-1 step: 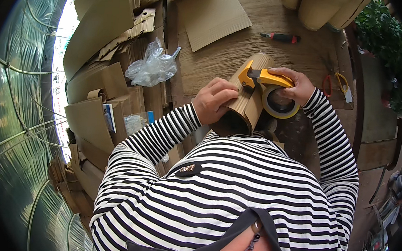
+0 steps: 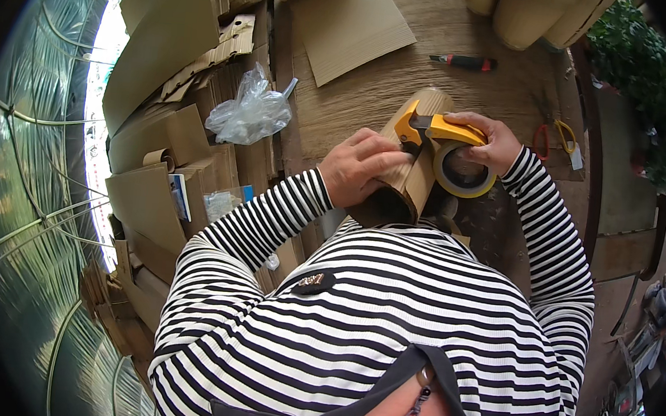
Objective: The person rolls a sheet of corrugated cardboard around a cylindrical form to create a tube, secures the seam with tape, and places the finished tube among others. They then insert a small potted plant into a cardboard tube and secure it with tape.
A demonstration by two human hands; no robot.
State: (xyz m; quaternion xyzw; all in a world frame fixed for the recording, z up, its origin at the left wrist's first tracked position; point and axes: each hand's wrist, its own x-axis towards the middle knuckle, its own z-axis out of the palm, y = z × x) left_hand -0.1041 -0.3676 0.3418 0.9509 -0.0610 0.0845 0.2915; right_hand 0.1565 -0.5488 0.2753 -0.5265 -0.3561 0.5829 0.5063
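Observation:
A rolled cardboard tube (image 2: 428, 106) lies on the table close against my body, its dark open end towards me. My left hand (image 2: 363, 169) is closed around the tube's left side near that end, fingers lying over the top. In my right hand (image 2: 497, 148) is a yellow tape dispenser (image 2: 450, 130) with a large roll of tape hanging under it. The dispenser's head rests across the top of the tube, just beyond my left fingertips. Whether tape sticks to the cardboard there I cannot make out.
A flat cardboard sheet (image 2: 355, 30) and a red-and-black utility knife (image 2: 469, 62) lie farther back. Scissors (image 2: 561, 136) with red and yellow handles are at right. A crumpled clear plastic bag (image 2: 253, 110) sits by stacked cardboard (image 2: 158, 46) at left. Upright cardboard tubes (image 2: 528, 16) stand at the back.
My left fingers have slid a little to the right across the top of the tube. My right hand and the tape dispenser stay where they were.

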